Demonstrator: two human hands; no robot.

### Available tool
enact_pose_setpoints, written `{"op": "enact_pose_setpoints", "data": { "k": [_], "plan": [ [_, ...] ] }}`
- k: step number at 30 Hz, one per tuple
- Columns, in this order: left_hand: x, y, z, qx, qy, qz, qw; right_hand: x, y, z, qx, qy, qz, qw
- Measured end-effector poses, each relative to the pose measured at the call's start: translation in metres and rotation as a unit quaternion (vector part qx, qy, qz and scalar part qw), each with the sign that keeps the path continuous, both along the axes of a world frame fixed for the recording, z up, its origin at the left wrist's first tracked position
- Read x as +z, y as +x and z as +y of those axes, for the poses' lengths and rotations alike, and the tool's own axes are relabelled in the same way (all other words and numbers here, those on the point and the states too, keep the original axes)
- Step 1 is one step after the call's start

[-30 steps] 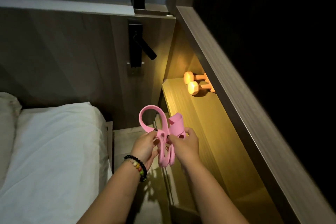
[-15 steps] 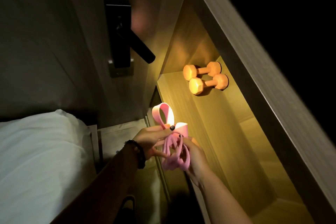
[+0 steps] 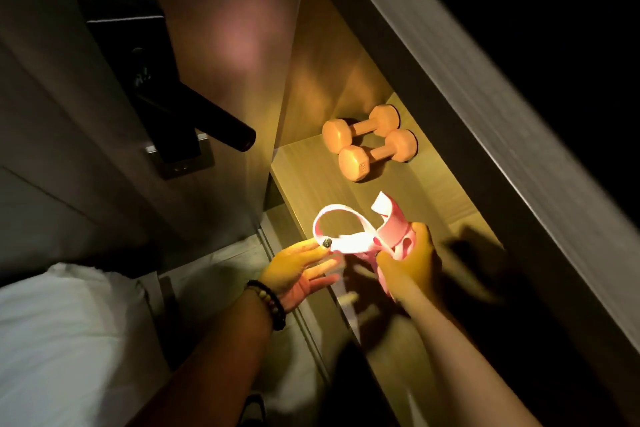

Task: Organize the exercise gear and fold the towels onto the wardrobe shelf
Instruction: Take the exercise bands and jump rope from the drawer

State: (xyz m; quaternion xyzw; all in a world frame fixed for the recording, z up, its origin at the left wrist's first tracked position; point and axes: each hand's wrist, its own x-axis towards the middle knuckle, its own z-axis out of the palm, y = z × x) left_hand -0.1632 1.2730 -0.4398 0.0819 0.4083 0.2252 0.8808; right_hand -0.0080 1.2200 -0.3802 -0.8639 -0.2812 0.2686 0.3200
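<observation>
Resistance band held over the lit wardrobe shelf, both hands on it.

One pink band, bunched in loops, its length running left to right between the hands: the left hand pinches one end with the other fingers spread, while the right hand, curled round the bundle, is nearer the shelf. Two orange dumbbells lie side by side farther back, leaving bare shelf just ahead of the band.

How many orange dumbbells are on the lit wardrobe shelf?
2. One dumbbell lies nearer the back wall; the other dumbbell lies just in front, touching it. More may be hidden in the dark part at the right.
</observation>
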Motion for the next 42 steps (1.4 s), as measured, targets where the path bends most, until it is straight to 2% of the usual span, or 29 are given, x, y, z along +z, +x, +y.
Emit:
{"op": "enact_pose_setpoints", "data": {
  "k": [3,6,8,11,14,15,18,22,26,30,32,35,36,39,42],
  "plan": [
    [-0.008,0.01,0.002,0.038,0.005,-0.004,0.999,-0.01,0.017,0.007,-0.001,-0.001,-0.082,0.997],
    [-0.011,0.026,0.002,0.058,-0.006,0.001,0.998,-0.03,0.033,0.012,-0.032,0.018,-0.063,0.997],
    [-0.015,0.033,0.005,0.042,0.023,0.044,0.998,-0.051,0.042,0.012,-0.031,0.022,-0.101,0.994],
    [-0.024,0.037,0.009,-0.008,0.104,0.105,0.989,-0.089,0.051,0.013,0.046,-0.081,-0.179,0.979],
    [-0.035,0.029,0.011,-0.08,0.198,0.163,0.963,-0.121,0.05,0.013,0.2,-0.252,-0.242,0.915],
    [-0.039,0.025,0.012,-0.099,0.226,0.178,0.952,-0.128,0.05,0.012,0.218,-0.287,-0.239,0.901],
    [-0.04,0.013,0.007,-0.144,0.276,0.213,0.926,-0.13,0.047,0.012,0.231,-0.326,-0.186,0.897],
    [-0.028,0.003,-0.006,-0.173,0.324,0.254,0.895,-0.113,0.047,0.003,0.262,-0.309,-0.203,0.891],
    [0.002,-0.006,-0.019,-0.146,0.379,0.26,0.876,-0.081,0.032,-0.017,0.283,-0.28,-0.253,0.882],
    [0.035,-0.018,-0.026,-0.176,0.451,0.3,0.822,-0.051,0.018,-0.042,0.312,-0.296,-0.261,0.864],
    [0.052,-0.024,-0.033,-0.193,0.482,0.327,0.79,-0.039,0.012,-0.055,0.285,-0.282,-0.244,0.883],
    [0.079,-0.029,-0.052,-0.225,0.525,0.345,0.745,-0.01,-0.005,-0.08,0.217,-0.207,-0.144,0.943],
    [0.086,-0.03,-0.061,-0.232,0.533,0.349,0.735,0.001,-0.012,-0.091,0.218,-0.187,-0.123,0.95],
    [0.103,-0.03,-0.097,-0.244,0.55,0.372,0.707,0.016,-0.03,-0.129,0.24,-0.119,-0.14,0.953],
    [0.112,-0.034,-0.14,-0.263,0.571,0.392,0.672,0.02,-0.043,-0.173,0.246,-0.09,-0.134,0.956]
  ]
}}
